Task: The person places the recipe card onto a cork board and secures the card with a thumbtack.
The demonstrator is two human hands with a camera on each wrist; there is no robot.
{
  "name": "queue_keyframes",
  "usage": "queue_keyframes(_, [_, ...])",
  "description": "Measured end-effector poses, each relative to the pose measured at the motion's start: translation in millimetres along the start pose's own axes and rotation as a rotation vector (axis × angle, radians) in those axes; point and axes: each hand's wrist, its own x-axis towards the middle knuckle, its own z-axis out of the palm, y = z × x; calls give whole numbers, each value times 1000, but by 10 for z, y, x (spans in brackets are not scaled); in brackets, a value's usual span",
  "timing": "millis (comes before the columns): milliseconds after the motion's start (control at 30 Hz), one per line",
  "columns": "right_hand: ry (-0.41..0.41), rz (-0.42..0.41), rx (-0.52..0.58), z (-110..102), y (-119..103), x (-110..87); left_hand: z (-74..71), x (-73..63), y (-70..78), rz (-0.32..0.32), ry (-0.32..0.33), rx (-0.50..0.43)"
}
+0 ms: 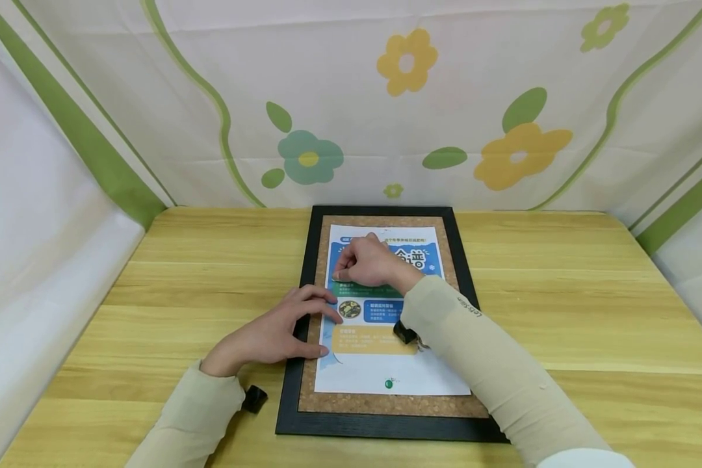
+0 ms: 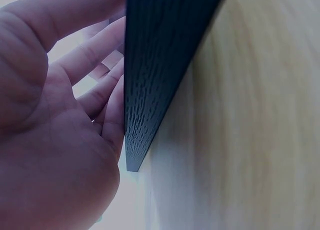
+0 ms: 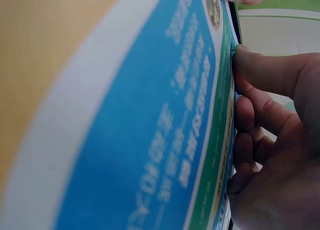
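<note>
A printed poster sheet (image 1: 365, 374) lies on a cork board (image 1: 380, 406) with a black frame (image 1: 292, 383). My left hand (image 1: 272, 331) rests over the frame's left side, its spread fingertips on the sheet's left edge and its thumb lower down. Higher up, my right hand (image 1: 370, 263) lies over the sheet with curled fingers. Between its thumb and fingers, at the sheet's left edge, it pinches a small teal pushpin (image 3: 233, 47), mostly hidden by the thumb tip. The right forearm crosses the sheet's right side.
The framed board lies on a wooden table (image 1: 561, 286). A flowered white curtain (image 1: 351, 78) hangs behind it, with cloth at both sides. A small round green spot (image 1: 389, 383) shows near the sheet's bottom. Black wrist cameras sit by both sleeves.
</note>
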Motion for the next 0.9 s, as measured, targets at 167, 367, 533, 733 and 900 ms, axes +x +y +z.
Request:
queue_keyframes(167, [2, 0, -2, 6, 4, 6, 0, 0, -2, -3, 4, 6])
queue_keyframes(367, [9, 0, 3, 6, 10, 2, 2, 0, -7, 0, 4, 0])
queue_keyframes(533, [9, -1, 7, 2, 5, 3, 1, -2, -11, 4, 5, -2])
queue_keyframes(733, [11, 0, 12, 8, 7, 3, 2, -3, -9, 8, 6, 0])
queue_keyframes(900, [16, 23, 30, 13, -3, -5, 6, -3, -7, 13, 4, 4])
